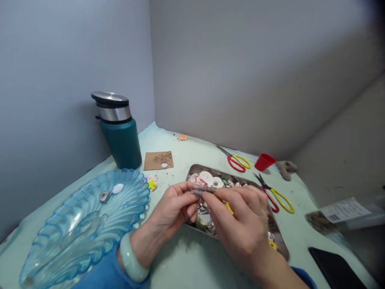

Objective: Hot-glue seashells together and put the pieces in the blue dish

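My left hand (177, 202) pinches the left end of a slender grey ridged piece (207, 188), between thumb and forefinger. From the other side, the thumb and fingers of my right hand (243, 216) close on the same piece. A second short grey bit shows just below it at the left fingertips; whether it is separate I cannot tell. Both hands are above a metal tray (278, 230) of small shells, white discs and yellow bits. My right hand hides much of the tray's middle. Among its contents a round white disc (206, 178) lies near the far edge.
On the left stands a blue scalloped dish (69, 216) holding two small pieces. Behind it are a green bottle (122, 142) and brown card (153, 161). Two scissors (236, 163), (273, 194), a red cup (264, 161), a plastic bag (343, 214) and a black flat object (333, 267) lie rightward.
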